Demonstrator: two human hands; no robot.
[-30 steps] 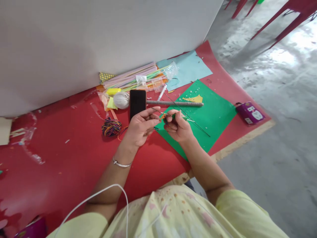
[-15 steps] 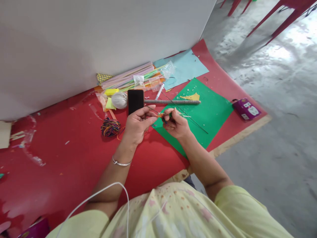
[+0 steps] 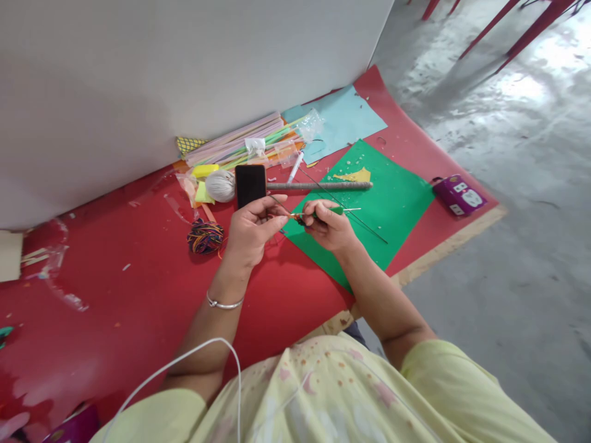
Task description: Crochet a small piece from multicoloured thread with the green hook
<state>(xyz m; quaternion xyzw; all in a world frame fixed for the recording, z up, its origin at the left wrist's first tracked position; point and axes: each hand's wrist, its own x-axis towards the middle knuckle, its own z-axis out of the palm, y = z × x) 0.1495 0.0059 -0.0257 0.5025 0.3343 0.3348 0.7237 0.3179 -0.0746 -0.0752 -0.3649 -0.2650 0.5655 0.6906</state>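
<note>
My left hand (image 3: 252,231) is closed in a pinch on multicolored yarn (image 3: 293,215), with a thin dark strand or wire above its fingers. My right hand (image 3: 329,226) wraps round a slim tool with a green handle (image 3: 336,210), which looks like a crochet hook. Its metal end juts out to the right, and its other end meets the yarn between the two hands. To the left lies the ball of multicolored yarn (image 3: 205,236), from which a strand trails toward my left hand. The fingertips partly hide the small yarn work.
Beyond my hands are a phone (image 3: 250,184), a grey yarn ball (image 3: 220,186), a stick (image 3: 323,185), a white marker (image 3: 296,167) and a bundle of pastel straws (image 3: 240,138). A green sheet (image 3: 397,203) and a purple box (image 3: 459,195) lie to the right on the red table cover (image 3: 138,320).
My right hand has turned slightly, and more of the tool's green handle now shows. The left hand keeps its pinch on the yarn. The view has shifted a little.
</note>
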